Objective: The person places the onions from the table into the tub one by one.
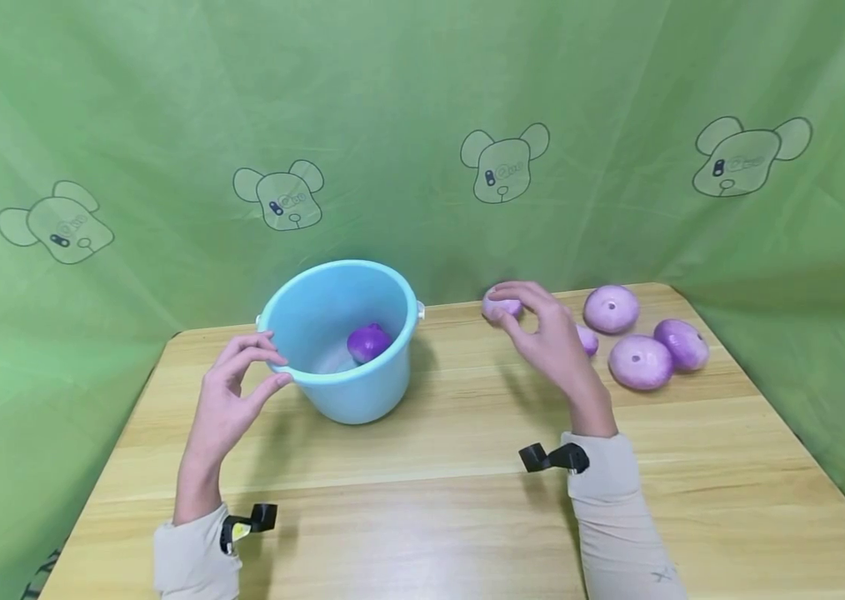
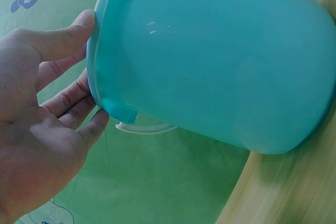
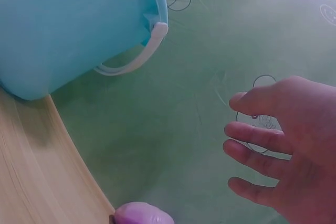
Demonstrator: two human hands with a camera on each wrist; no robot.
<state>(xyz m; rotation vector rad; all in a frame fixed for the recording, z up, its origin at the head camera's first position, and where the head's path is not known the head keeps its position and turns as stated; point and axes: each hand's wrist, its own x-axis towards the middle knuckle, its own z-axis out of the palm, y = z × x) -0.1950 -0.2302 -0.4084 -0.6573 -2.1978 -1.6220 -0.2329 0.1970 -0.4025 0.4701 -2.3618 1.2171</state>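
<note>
A light blue bucket [image 1: 355,396] stands upright on the table, with a purple onion [image 1: 368,343] inside. My left hand [image 1: 231,400] pinches the near left part of its rim between thumb and fingers; the left wrist view shows the thumb [image 2: 84,19] against that rim. To the right of the bucket, my right hand [image 1: 546,342] hovers with fingers spread and loosely bent, nothing in them. Beyond its fingertips lies an onion [image 1: 496,307], partly covered by the hand. Another onion [image 1: 587,340] is half hidden behind the same hand.
Farther right on the wooden table [image 1: 422,533] sit more purple onions: one at the back [image 1: 612,309], one in front [image 1: 641,362] and one beside it [image 1: 682,344]. A green curtain [image 1: 392,125] with bear heads hangs behind. The bucket's white handle [image 3: 142,59] droops at the back.
</note>
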